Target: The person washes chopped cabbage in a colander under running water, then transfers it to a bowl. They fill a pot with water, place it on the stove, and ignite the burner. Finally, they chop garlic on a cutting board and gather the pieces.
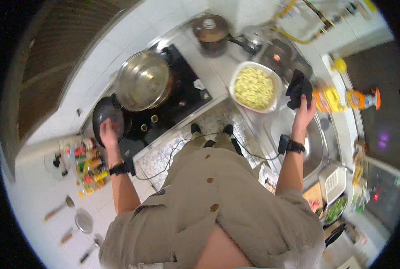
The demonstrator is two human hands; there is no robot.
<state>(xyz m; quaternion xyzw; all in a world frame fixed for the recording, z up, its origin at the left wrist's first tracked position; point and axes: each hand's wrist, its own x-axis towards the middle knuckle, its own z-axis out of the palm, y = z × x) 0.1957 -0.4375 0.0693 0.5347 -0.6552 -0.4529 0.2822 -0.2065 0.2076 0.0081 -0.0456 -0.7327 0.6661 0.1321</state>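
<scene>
My right hand [304, 114] holds a crumpled black cloth [299, 88] above the edge of the sink [313, 148]. Just left of the cloth stands a white square tub [235, 97] filled with pale yellow-green chopped food [253, 88]. On the far left, my left hand [109, 133] is over a round black pan [103, 110]; blur hides whether the fingers grip it or only hover. Beside that pan, a large shiny steel pot [143, 80] stands on the black gas hob [183, 90].
A lidded dark pot [210, 33] and a small lidded saucepan [253, 38] stand at the back. Cleaning bottles [358, 100] line the sill. Seasoning bottles [89, 171] are at the left. A cable [173, 153] runs between my wrist devices. A white basket [334, 181] and greens [336, 209] sit right.
</scene>
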